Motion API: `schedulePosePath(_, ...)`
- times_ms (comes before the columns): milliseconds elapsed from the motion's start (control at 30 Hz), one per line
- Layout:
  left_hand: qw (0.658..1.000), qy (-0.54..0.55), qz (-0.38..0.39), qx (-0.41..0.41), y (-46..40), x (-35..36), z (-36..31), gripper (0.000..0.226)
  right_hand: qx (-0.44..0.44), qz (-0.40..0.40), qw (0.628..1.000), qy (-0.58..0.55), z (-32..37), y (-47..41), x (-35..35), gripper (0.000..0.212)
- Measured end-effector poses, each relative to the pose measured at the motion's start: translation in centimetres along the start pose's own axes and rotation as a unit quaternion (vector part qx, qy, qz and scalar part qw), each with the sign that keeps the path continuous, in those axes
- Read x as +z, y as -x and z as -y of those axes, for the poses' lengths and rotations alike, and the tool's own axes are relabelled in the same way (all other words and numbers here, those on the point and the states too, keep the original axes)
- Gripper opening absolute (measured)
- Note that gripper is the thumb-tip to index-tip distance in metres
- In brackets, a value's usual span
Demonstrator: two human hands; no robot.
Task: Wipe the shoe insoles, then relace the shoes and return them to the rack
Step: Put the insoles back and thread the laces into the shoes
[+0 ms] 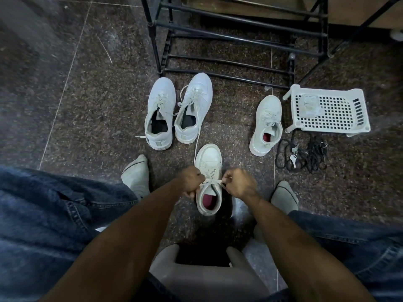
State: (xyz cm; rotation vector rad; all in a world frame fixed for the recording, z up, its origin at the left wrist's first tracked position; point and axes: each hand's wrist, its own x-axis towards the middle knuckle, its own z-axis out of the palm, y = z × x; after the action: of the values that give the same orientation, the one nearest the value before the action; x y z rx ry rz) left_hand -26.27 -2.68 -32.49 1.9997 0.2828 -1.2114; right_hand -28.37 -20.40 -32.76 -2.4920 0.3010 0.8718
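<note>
Both forearms lead down to the shoe; left hand and right hand each pinch a lace end. Pull evenly outward, snug, then knot.

You are sitting over a speckled floor. Four white shoes are resting on it, alongside a black rack, a white basket and tangled black cords.

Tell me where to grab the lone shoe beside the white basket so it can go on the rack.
Grip the shoe at its heel collar, coming from above on the near side. Its opening faces up and its heel points toward you; the basket crowds its right side.
</note>
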Motion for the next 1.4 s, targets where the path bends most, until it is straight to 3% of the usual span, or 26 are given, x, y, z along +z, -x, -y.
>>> schedulePosePath(100,0.999,-0.054,0.002,0.007,-0.1,-0.5,0.8,0.024,-0.003,-0.008,0.993,0.117,-0.3,0.4,-0.6,0.021)
schedulePosePath(267,0.987,-0.16,0.003,0.025,0.0,-0.4,1.0,0.028,0.005,0.011,0.984,0.176,-0.4,0.7,-0.7,0.028)
schedulePosePath(400,0.963,-0.251,-0.083,0.041,-0.4,-0.3,1.5,0.032,0.014,0.012,0.986,0.167,0.3,0.9,-0.7,0.027)
schedulePosePath(467,0.961,-0.253,-0.111,0.033,-0.5,0.3,2.2,0.031,0.02,0.03,0.991,0.125,0.5,1.2,-0.8,0.024)
schedulePosePath(567,0.989,-0.135,-0.054,0.028,-0.5,1.3,3.4,0.033,0.027,0.074,0.995,0.068,-0.2,1.5,-0.7,0.032)
schedulePosePath(667,0.988,-0.145,-0.046,0.033,0.5,1.9,3.6,0.061,0.01,0.116,0.991,0.062,-0.7,1.9,0.3,0.05)
schedulePosePath(767,0.953,-0.291,-0.076,0.035,1.0,3.2,3.2,0.069,0.003,0.087,0.994,0.065,0.0,2.4,1.5,0.053)
schedulePosePath(900,0.94,-0.316,-0.127,0.021,0.7,4.4,1.9,0.043,-0.005,0.042,0.998,0.052,0.7,2.1,2.3,0.035)
schedulePosePath(1033,0.919,-0.332,-0.191,0.091,0.6,3.8,-0.7,0.037,-0.012,-0.016,0.999,0.039,0.7,0.5,-0.4,0.031)
schedulePosePath(1133,0.924,-0.283,-0.221,0.133,-0.5,2.1,-4.1,0.033,0.009,-0.061,0.998,0.021,0.9,-1.5,-3.8,0.024)
schedulePosePath(1267,0.951,-0.171,-0.201,0.161,-3.1,-1.2,-8.6,0.028,0.03,-0.108,0.993,0.028,1.6,-5.1,-8.3,0.023)
schedulePosePath(1400,0.942,-0.148,-0.261,0.153,-4.1,-4.3,-9.8,0.03,0.048,-0.134,0.988,0.058,2.6,-8.5,-11.9,0.025)
